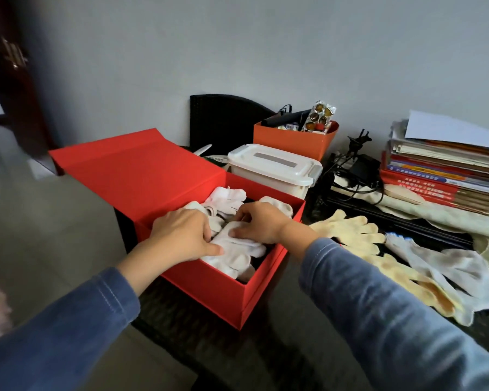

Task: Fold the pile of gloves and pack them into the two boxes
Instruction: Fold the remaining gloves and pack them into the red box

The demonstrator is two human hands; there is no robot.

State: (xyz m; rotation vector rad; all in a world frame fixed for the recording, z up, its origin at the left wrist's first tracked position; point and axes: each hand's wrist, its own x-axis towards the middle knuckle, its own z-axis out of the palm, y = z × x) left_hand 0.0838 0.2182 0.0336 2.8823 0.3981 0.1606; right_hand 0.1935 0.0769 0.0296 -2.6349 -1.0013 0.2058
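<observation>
1. A person in blue sleeves (378, 320) leaned over an open red box (209, 289) that stood at the near left of a dark table (209, 348), its hinged lid (141, 167) thrown back to the left.
2. Both hands were inside the box, on a folded white glove (237, 249) that lay on top at its near end.
3. The left hand (181, 235) clasped the glove's left side, fingers curled over it and thumb laid along its front edge.
4. The right hand (259, 224) held the glove's far side, thumb pressed on the cloth and fingers bent down behind it.
5. More white gloves (227, 197) lay packed toward the back of the box.
6. The unpacked pile sat on the table just right of the box: yellow gloves (347, 228) nearest it, pale work gloves (441, 263) farther right.
7. Behind the red box stood a white lidded plastic container (271, 167) and an orange bin (291, 142) of oddments; a stack of books (441, 176) rose at the far right.
</observation>
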